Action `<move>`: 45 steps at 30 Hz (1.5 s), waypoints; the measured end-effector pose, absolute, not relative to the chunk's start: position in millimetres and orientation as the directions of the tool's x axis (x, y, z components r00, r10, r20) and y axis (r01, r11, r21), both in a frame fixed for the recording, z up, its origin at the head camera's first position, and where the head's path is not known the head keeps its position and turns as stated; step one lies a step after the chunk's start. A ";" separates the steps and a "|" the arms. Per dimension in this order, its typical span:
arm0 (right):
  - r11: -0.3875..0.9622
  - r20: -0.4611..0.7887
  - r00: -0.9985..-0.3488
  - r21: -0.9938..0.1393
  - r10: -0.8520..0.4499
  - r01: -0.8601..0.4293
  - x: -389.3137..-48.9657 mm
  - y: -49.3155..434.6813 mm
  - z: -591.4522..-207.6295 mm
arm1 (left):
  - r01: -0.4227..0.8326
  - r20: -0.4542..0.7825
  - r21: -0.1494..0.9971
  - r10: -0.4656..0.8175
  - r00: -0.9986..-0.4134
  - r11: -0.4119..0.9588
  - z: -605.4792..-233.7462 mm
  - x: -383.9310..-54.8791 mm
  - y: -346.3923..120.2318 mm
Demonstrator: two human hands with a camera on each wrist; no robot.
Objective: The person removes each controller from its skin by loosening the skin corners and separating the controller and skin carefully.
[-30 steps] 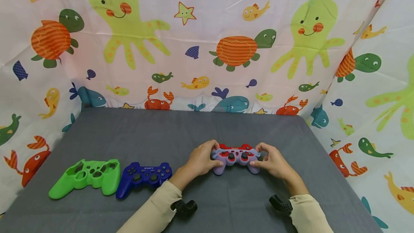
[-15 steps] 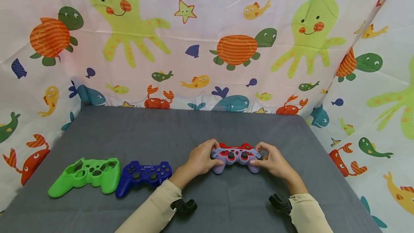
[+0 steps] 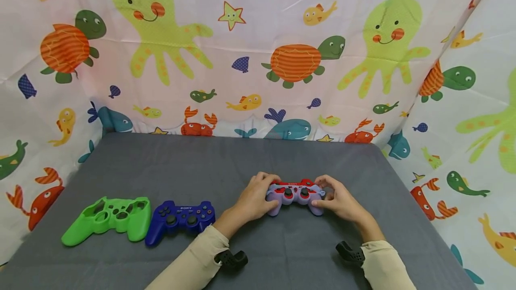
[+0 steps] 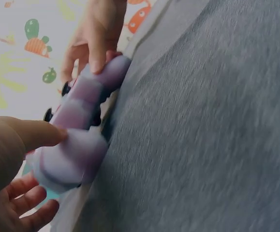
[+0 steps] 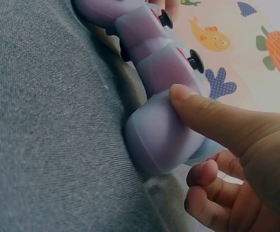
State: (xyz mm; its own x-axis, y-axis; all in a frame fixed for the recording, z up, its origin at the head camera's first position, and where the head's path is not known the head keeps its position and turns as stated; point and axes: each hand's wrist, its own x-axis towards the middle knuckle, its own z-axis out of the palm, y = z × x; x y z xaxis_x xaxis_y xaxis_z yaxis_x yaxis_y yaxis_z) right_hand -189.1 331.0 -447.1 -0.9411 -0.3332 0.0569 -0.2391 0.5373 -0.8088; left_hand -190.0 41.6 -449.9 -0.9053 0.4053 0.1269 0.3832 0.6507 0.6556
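A red game controller [image 3: 294,184] sits partly inside a translucent lavender silicone cover [image 3: 275,208], right of the table's middle. The cover wraps the grips, while red shows along the controller's top edge and around the black thumbsticks. My left hand [image 3: 254,198] holds the left side, its thumb on the grip and its fingers over the top left corner. On the other side my right hand [image 3: 340,198] pinches the covered right end, thumb on the grip. In the right wrist view, the thumb [image 5: 202,108] presses the lavender cover, and some fingers curl below it.
A blue game controller [image 3: 181,218] lies to the left of my left forearm. Beside it is a bright green silicone cover [image 3: 110,218] with open cut-outs. Grey cloth [image 3: 193,160] covers the table, and a printed sea-animal curtain [image 3: 258,75] hangs behind it.
My left hand's fingers have slid slightly right over the controller's top left corner. My right hand's fingers have shifted a little along the top right. The controller stays nearly in place.
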 end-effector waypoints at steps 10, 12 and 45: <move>0.537 0.089 -0.916 -0.786 -0.392 -0.306 -190.2 331.6 -444.7 | 0.385 0.148 0.744 0.426 -0.892 0.547 -449.5 -184.8 53.9; 0.532 0.092 -0.910 -0.785 -0.405 -0.316 -190.1 331.4 -444.8 | 0.363 0.138 0.771 0.418 -0.898 0.524 -449.4 -185.7 54.9; 0.535 0.114 -0.896 -0.768 -0.429 -0.353 -187.3 316.6 -442.6 | 0.113 0.027 0.911 0.215 -0.976 0.397 -449.5 -183.8 66.1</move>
